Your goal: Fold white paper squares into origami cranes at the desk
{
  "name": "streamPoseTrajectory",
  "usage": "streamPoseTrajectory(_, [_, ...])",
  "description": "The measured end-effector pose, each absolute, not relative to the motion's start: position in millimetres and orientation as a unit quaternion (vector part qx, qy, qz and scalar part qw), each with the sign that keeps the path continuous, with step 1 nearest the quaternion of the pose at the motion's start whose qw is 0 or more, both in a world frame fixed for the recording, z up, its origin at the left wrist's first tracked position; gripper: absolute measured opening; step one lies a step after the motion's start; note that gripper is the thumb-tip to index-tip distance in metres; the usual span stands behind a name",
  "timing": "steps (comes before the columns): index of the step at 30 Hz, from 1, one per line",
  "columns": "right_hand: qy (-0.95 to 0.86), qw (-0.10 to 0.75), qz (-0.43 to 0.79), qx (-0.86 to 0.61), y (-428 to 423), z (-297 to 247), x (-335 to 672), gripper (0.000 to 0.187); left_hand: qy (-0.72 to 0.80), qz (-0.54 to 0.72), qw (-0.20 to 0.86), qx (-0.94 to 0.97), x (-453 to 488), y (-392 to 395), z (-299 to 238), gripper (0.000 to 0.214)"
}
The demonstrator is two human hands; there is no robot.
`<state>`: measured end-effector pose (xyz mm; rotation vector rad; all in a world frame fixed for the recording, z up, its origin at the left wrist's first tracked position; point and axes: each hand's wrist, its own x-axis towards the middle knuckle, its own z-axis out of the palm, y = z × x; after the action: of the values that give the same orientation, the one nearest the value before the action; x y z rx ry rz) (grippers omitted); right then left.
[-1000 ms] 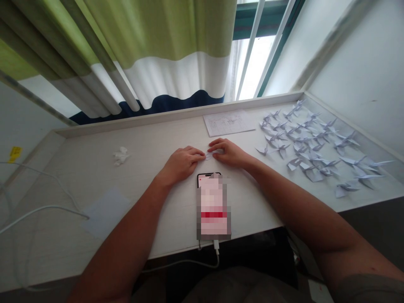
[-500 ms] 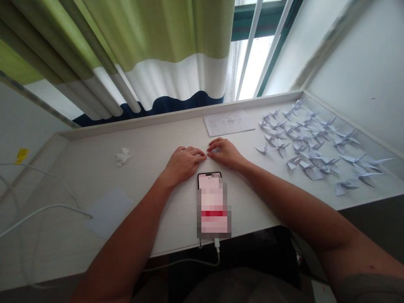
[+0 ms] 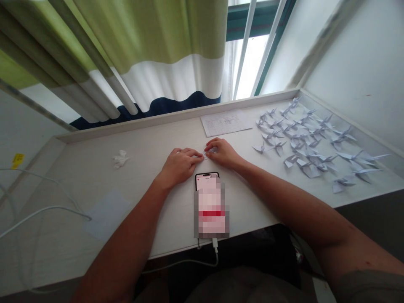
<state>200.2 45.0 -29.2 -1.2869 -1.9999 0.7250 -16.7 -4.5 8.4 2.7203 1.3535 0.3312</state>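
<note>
My left hand (image 3: 180,163) and my right hand (image 3: 221,152) rest on the white desk (image 3: 151,168), fingertips meeting over a small piece of pale folded paper (image 3: 208,153). Both hands press and pinch this paper, which is mostly hidden under the fingers. A phone (image 3: 209,202) lies just in front of my hands, with a cable plugged in at its near end.
Several folded paper cranes (image 3: 309,143) cover the desk's right side. A printed sheet (image 3: 225,123) lies behind my hands. A crumpled paper scrap (image 3: 120,158) and a pale blue square sheet (image 3: 105,213) sit to the left, beside white cables (image 3: 47,208). A curtain hangs behind.
The hands stay on the small paper with only slight finger shifts; the right fingertips have closed in on it. The view has drifted a little.
</note>
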Motion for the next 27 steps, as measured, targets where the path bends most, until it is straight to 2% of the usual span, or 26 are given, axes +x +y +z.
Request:
streamPoseTrajectory(6, [-0.797, 0.292, 0.224, -0.478, 41, -30, 203, 0.025, 0.404, 0.223, 0.143, 0.875, -26, 4, -5, 0.035])
streamPoseTrajectory(10, [-0.812, 0.283, 0.206, -0.467, 39, -30, 205, 0.02, 0.447, 0.287, 0.178, 0.828, -27, 4, -10, 0.035])
streamPoseTrajectory(15, [-0.817, 0.273, 0.199, -0.467, 36, -28, 205, 0.021, 0.491, 0.285, 0.168, 0.806, -16, 5, -11, 0.037])
streamPoseTrajectory(21, [-0.818, 0.273, 0.206, -0.463, 37, -29, 206, 0.021, 0.549, 0.267, 0.165, 0.774, -11, 9, -15, 0.02])
streamPoseTrajectory(27, [-0.828, 0.269, 0.228, -0.437, 36, -23, 211, 0.022, 0.533, 0.284, 0.204, 0.77, -16, 7, -14, 0.015])
